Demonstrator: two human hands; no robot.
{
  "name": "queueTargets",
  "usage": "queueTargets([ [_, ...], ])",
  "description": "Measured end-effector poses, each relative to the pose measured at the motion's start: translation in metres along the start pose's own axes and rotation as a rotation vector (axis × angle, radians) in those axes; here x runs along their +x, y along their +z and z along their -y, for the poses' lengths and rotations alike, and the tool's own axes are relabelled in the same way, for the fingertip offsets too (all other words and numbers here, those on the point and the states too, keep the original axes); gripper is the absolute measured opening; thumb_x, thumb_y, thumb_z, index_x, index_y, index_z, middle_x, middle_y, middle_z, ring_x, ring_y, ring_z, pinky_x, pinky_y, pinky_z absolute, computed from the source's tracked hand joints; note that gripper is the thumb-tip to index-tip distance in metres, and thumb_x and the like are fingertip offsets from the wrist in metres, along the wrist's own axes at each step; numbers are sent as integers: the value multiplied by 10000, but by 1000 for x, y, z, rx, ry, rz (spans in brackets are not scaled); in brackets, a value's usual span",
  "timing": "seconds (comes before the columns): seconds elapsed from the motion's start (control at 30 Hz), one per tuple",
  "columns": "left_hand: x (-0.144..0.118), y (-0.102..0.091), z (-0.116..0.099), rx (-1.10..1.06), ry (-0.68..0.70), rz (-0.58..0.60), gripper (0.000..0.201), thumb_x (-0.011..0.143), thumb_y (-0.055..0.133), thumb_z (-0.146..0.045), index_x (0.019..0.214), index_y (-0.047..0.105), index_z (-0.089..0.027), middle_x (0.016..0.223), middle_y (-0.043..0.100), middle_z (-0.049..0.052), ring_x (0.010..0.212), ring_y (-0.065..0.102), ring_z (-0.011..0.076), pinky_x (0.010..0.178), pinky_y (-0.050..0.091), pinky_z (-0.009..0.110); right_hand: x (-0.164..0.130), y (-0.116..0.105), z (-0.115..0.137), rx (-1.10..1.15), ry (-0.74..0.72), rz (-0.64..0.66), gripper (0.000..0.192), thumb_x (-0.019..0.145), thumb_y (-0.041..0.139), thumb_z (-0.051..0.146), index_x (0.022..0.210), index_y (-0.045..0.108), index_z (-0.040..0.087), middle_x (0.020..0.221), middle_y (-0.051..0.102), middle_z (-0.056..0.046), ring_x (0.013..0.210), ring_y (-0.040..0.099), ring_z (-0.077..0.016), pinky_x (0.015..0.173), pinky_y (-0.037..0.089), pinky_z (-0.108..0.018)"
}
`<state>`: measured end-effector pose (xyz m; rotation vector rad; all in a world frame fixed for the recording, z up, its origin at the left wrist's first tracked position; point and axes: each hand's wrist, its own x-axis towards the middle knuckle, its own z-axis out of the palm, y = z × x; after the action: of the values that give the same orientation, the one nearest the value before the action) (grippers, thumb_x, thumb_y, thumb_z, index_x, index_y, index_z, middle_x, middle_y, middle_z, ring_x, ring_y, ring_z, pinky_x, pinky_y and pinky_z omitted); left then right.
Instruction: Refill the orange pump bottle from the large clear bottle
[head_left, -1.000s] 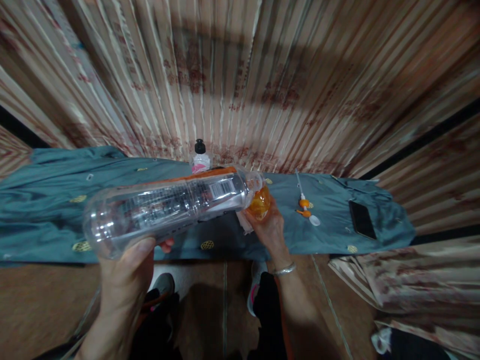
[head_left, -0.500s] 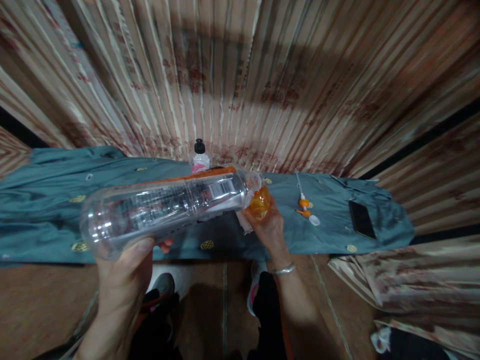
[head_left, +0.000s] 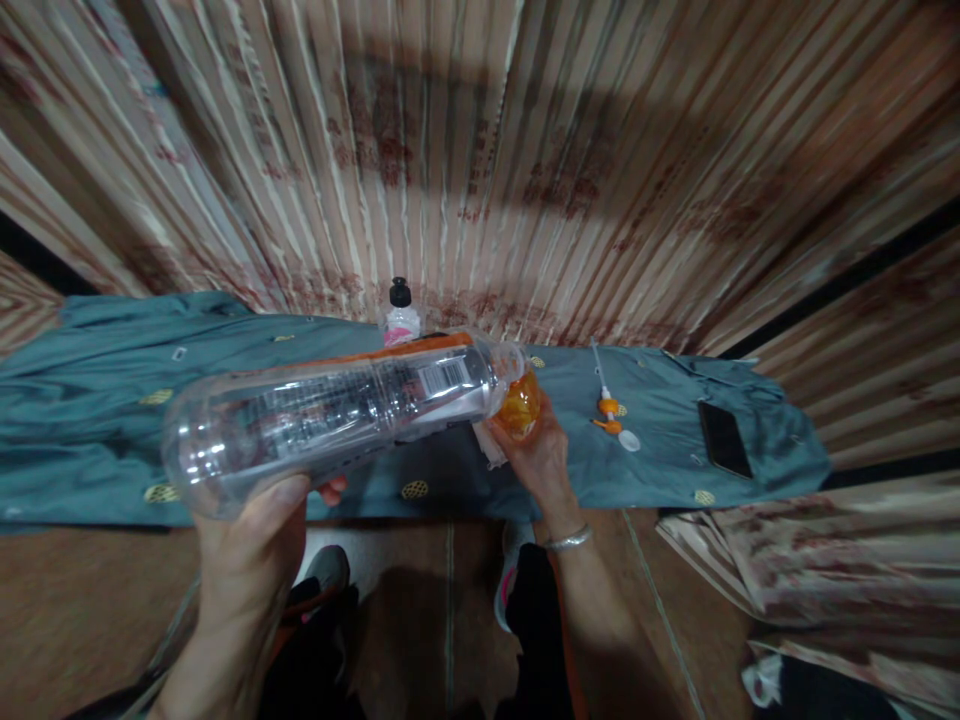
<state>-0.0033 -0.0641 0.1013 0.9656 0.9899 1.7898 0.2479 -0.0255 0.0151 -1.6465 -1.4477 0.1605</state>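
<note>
My left hand (head_left: 251,530) grips the base end of a large clear plastic bottle (head_left: 337,410), held almost on its side with its open mouth pointing right. The bottle's mouth meets a small orange container (head_left: 519,406) that my right hand (head_left: 536,455) holds over the teal cloth (head_left: 90,420). A silver bangle (head_left: 568,541) circles my right wrist. Whether any liquid is passing between the two is not visible.
A small bottle with a black cap (head_left: 400,312) stands at the cloth's far edge. An orange-and-white pump head (head_left: 611,415) and a dark phone (head_left: 724,440) lie on the cloth to the right. Striped curtain fabric (head_left: 480,150) hangs behind. My shoes (head_left: 326,570) show on the brown floor.
The clear bottle's base end has shifted very slightly left and down; both hands otherwise hold as before.
</note>
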Motion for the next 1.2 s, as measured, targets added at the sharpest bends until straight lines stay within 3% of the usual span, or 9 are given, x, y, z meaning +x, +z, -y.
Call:
queueTargets([
  [0.73,-2,2,-1,-2,-9,-23,582,515,788,-214,1082,665,-257,489,649,-59,420,582,161,396,491,218,0,0,1,8,18,-5,678,781,711,535,1319,528,165,1178,728,-144,1042,718,-302,876,595,-453],
  [1.2,-1,1,-2,-22,-4,-9,708,512,844,-229,1181,614,-239,564,685,-43,418,601,165,391,495,227,0,-2,2,11,4,16,647,806,699,508,1325,523,164,1188,717,-130,1058,711,-307,880,591,-429],
])
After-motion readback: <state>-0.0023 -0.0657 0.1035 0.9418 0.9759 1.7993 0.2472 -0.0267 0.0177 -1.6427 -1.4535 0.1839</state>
